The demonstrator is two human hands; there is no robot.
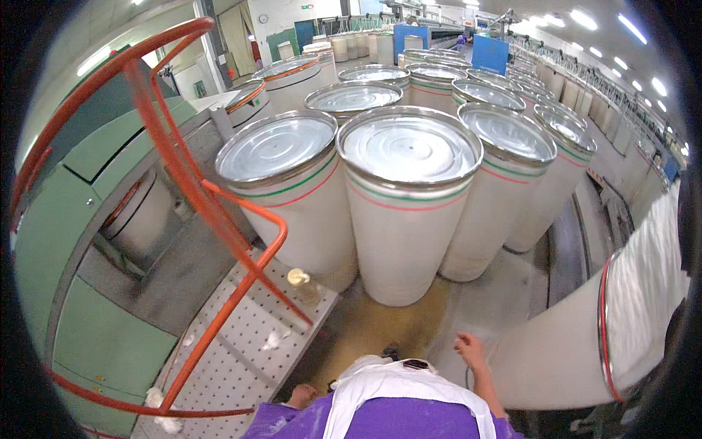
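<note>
My right hand [471,348] hangs to the right of my white apron, fingers loosely bent and apart, with nothing in it. Close by on its right stands a tall white can [556,358] with a red-edged rim, filled above the top with white fibre sliver [647,293]. My left hand [301,396] is low on the left side of my body, near the perforated metal step; its fingers are mostly hidden. In front of me several tall white cans [409,241] with metal rims and green and red bands stand close together. Round metallic plates [411,146] show in their tops.
On the left an orange tubular railing [219,322] borders the perforated step [219,373], beside a green machine [95,322]. A small bottle with a pale top [300,278] and white fluff [274,339] lie on the step. Machine rows [621,95] run along the right.
</note>
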